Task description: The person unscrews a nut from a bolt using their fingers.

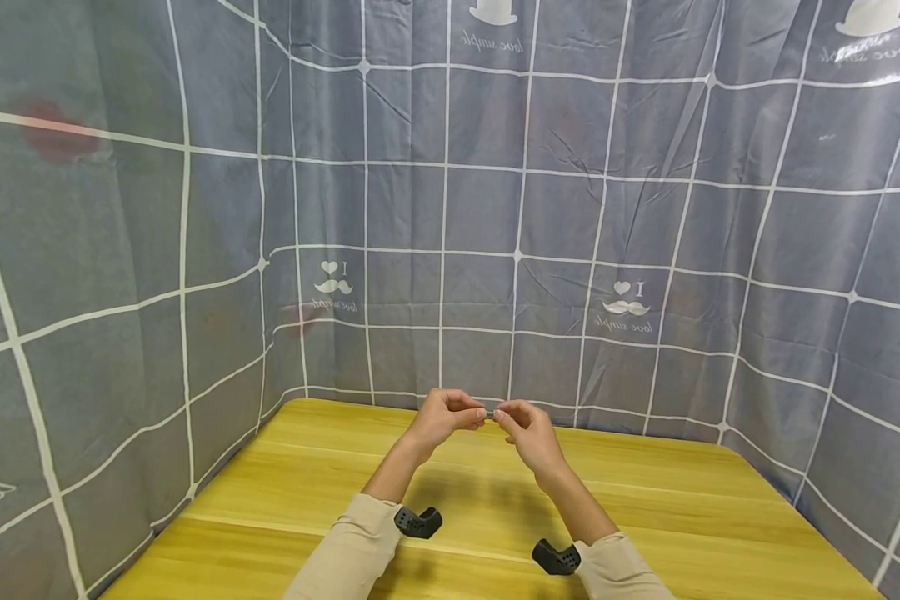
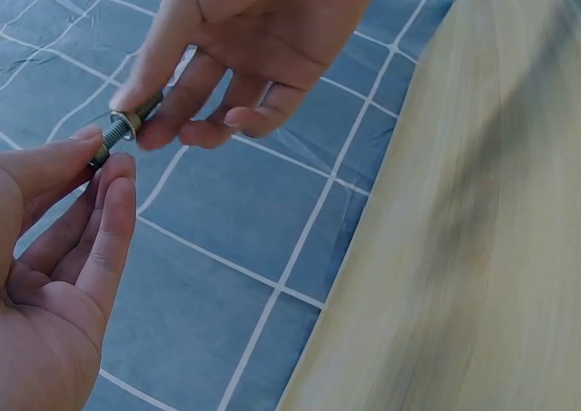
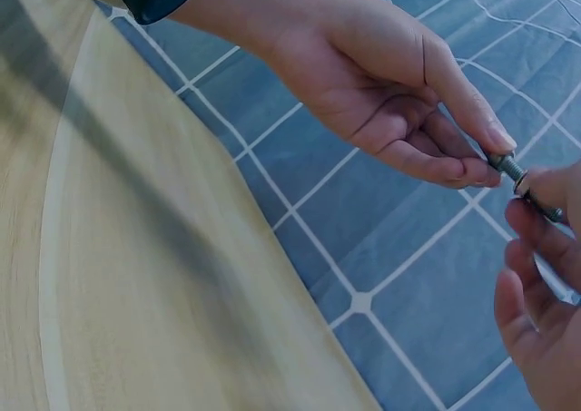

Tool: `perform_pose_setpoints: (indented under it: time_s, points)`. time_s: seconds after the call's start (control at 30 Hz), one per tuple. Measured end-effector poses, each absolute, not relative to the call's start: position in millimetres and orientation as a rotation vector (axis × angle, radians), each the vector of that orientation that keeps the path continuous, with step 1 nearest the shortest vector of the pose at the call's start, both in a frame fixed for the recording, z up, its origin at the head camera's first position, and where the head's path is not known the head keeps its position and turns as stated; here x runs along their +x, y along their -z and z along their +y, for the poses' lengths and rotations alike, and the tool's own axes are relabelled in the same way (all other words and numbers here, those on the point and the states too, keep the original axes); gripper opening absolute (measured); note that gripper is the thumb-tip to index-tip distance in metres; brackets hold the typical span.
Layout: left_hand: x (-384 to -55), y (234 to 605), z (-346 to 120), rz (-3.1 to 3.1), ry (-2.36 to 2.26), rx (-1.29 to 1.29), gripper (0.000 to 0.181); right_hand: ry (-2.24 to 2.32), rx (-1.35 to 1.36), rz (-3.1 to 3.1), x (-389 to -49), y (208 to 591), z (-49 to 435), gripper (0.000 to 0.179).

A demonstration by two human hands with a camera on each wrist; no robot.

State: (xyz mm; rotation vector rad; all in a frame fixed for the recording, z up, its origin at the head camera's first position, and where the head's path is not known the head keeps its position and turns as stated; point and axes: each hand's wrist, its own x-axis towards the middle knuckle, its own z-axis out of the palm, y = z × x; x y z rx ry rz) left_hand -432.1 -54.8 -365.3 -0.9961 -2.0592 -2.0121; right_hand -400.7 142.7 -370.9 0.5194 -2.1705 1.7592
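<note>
Between the two hands is a metal bolt (image 2: pixel 111 137) with a ring-like nut or washer (image 2: pixel 123 123) partway along its thread. My left hand (image 1: pixel 441 418) pinches one end of the bolt between thumb and fingers. From the opposite side, my right hand (image 1: pixel 528 435) has its thumb and index finger on the bolt beside the ring. In the right wrist view the bolt (image 3: pixel 514 169) lies slantwise between both sets of fingertips, which partly cover it. It looks tiny in the head view.
Both hands are held above the far part of a yellow wood-grain table (image 1: pixel 645 500). A grey curtain (image 1: pixel 480 292) with white grid lines hangs behind and at both sides. Black wrist devices (image 1: pixel 418 522) sit at the cuffs of beige sleeves (image 1: pixel 352 546).
</note>
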Motion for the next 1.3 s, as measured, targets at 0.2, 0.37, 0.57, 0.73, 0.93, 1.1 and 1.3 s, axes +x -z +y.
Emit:
perform_pose_setpoints:
  time_s: [0.2,0.37,0.57,0.73,0.93,1.1,1.3]
  points:
    - [-433,365,-56,-2.048,2.021,-1.002,0.024,-1.763,0.538,-2.153,-401,371,142,0.03]
    - [-432,364,-56,-2.046,2.025,-0.996,0.023,-1.754,0.489,-2.179,-402,371,141,0.023]
    - [-431,363,-56,-2.056,2.031,-0.977,0.023,-1.776,0.562,-2.139,-400,370,141,0.029]
    - [-431,363,-57,-2.063,2.018,-0.977,0.024,-1.761,0.549,-2.162,-392,365,139,0.023]
    - [-431,361,-58,-2.048,2.024,-0.991,0.023,-1.79,0.594,-2.121,-402,371,139,0.029]
    - [-431,362,-58,-2.04,2.03,-0.991,0.022,-1.774,0.553,-2.14,-396,367,138,0.022]
    - [-432,365,-58,-2.057,2.023,-0.983,0.021,-1.756,0.571,-2.14,-373,351,135,0.018]
